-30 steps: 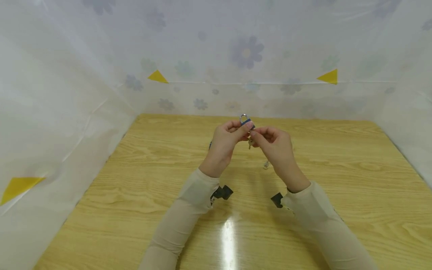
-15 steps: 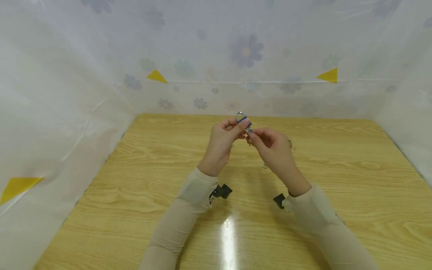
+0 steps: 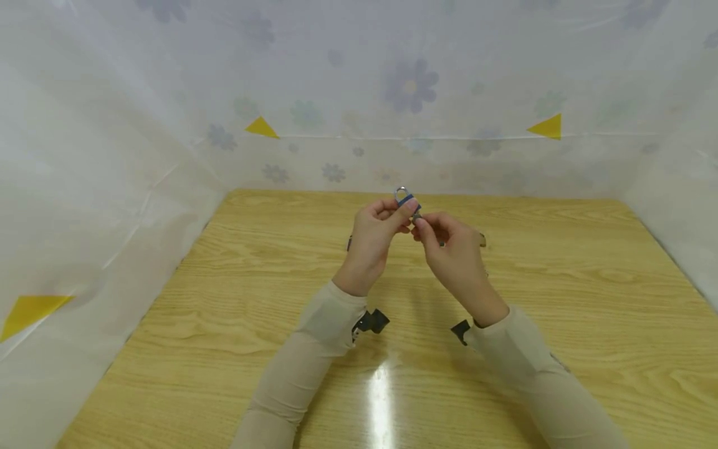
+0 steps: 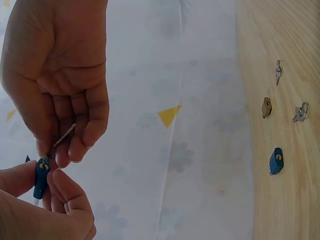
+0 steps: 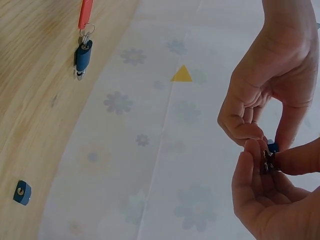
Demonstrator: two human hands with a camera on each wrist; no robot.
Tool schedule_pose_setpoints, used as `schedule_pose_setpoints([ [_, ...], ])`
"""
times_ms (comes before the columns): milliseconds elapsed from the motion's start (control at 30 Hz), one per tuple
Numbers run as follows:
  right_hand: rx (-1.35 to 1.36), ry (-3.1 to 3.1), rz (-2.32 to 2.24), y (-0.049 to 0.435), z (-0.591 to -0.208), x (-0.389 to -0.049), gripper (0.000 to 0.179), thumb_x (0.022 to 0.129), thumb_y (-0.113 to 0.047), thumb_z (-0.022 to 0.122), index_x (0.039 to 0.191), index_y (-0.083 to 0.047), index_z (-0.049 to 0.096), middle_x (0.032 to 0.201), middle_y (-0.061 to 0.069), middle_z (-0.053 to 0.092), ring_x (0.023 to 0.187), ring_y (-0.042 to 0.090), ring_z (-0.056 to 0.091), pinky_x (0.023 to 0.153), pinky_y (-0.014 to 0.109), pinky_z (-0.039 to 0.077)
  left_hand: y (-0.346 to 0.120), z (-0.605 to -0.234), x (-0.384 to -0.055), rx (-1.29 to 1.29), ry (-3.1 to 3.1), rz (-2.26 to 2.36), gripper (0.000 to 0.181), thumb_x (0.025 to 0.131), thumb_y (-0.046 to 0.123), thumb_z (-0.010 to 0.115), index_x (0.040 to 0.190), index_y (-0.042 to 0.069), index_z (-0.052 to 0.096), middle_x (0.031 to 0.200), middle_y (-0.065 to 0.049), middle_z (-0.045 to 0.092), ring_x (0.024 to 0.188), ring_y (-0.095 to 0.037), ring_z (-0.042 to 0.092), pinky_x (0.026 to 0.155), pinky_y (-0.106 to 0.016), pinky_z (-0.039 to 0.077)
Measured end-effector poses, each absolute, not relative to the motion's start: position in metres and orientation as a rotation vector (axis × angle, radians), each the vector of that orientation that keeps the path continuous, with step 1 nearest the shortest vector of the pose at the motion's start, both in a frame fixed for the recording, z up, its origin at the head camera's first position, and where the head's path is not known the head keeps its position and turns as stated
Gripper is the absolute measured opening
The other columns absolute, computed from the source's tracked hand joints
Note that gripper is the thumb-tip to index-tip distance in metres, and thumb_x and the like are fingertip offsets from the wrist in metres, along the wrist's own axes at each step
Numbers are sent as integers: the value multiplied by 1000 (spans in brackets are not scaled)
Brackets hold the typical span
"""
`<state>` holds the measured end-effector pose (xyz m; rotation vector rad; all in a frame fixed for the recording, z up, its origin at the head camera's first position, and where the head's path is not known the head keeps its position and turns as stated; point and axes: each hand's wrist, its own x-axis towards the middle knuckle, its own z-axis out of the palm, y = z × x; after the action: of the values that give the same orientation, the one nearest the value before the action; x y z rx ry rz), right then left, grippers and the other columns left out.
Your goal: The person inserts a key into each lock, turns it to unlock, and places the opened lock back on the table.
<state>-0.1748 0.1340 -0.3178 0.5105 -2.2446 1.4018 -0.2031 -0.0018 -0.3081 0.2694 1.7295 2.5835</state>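
carefully, just above the middle of the head view, my left hand (image 3: 367,240) grips the blue padlock (image 3: 406,200) while my right hand (image 3: 455,249) pinches a key (image 3: 417,217) at its lower end. i'd brace the lock and keep the key straight; its depth i can't tell.

Your head view looks forward and down from above
Wrist views sit way closer, both catching that blue-bodied, silver-shackled padlock (image 4: 41,184)
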Motion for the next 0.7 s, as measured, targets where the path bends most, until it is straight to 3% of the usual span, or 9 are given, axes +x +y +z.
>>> schedule_pose_setpoints([
  [133,515,-2235,1530,137,-318,-175,21,98,-13,56,98,5,67,87,18,67,73,8,62,65,18,50,-1,-309,-204,275,1735,2568,10,91,11,68,90,5,60,81,-2,65,75,-12,60,73,-25,51],
  [333,501,-2181,1821,138,-320,-176,27,101,-15,52,104,11,61,93,20,63,79,10,63,75,24,54,-2,-309,-204,280,1752,2557,11,90,12,69,89,6,60,79,0,64,74,-13,56,71,-25,48],
  [500,469,-2138,1917,134,-320,-175,27,102,-13,49,107,12,59,93,15,61,80,11,62,75,23,55,-2,-309,-204,276,1759,2556,11,90,12,70,87,7,60,77,1,64,74,-15,54,69,-25,46],
  [700,463,-2022,2162,135,-321,-175,21,101,-15,50,100,5,58,89,8,60,81,17,61,78,28,54,-1,-309,-205,269,1786,2542,11,89,12,70,86,8,61,77,2,64,73,-14,54,69,-25,46],
])
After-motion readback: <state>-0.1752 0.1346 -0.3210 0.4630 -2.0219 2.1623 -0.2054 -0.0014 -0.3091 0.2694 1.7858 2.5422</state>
